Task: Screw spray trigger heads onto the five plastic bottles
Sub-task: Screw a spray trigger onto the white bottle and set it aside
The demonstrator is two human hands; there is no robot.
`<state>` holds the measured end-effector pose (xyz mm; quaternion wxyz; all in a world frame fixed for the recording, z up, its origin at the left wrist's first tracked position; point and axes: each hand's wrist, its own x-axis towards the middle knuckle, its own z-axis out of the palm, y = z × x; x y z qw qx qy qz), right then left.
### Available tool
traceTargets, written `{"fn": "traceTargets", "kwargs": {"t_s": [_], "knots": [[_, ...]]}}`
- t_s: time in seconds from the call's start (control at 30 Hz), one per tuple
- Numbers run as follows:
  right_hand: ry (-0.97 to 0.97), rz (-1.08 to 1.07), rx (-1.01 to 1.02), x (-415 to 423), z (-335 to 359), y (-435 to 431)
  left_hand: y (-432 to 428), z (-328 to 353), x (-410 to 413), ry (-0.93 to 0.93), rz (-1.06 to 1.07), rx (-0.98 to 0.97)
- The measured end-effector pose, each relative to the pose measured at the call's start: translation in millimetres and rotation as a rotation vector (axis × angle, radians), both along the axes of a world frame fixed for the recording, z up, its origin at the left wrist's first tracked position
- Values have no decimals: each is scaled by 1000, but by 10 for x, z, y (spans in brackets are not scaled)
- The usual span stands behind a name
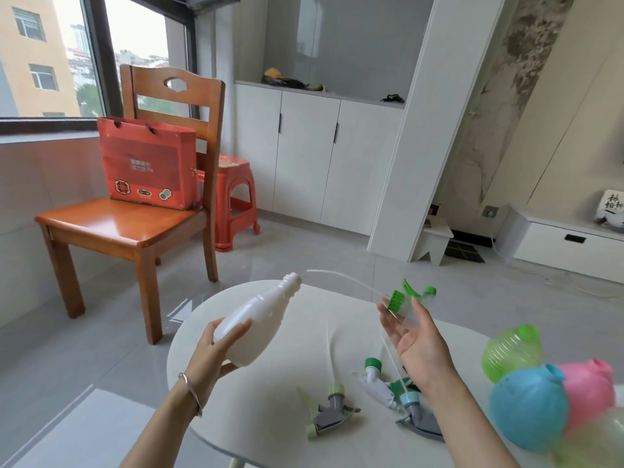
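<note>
White bottle (256, 319) held in the air over the table's (270, 437) left part, tilted, open neck pointing up and right, no head on it. Left hand (216, 352) grasps its wide lower body, fingers wrapped round.

Right hand (415, 346) palm up, fingers straight and spread, released. Green head (410, 295) at its fingertips, blurred; contact cannot be told. Its tube (341, 278) runs left, tip near the bottle neck, apart from it.

On the table by the right wrist, three loose heads: grey head (329, 410), white head (374, 373), blue head (417, 413).

At the right edge, bunched together: green bottle (511, 352), blue bottle (530, 410), pink bottle (589, 390), and a pale bottle (594, 444) too blurred to detail.

Beyond the table: chair (135, 224) with red bag (148, 163) on the seat; stool (236, 197) behind.
</note>
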<state>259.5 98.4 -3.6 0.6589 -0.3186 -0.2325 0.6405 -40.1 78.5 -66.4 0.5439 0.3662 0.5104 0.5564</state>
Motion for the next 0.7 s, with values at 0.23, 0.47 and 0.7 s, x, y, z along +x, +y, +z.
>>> {"fn": "traceTargets", "kwargs": {"t_s": [0.23, 0.47, 0.7], "knots": [[-101, 86, -2, 59, -1, -38, -8, 20, 14, 32, -44, 16], [-299, 95, 35, 100, -13, -30, -21, 46, 59, 30, -164, 38], [-565, 212, 116, -37, -94, -61, -41, 79, 333, 11, -310, 11]]}}
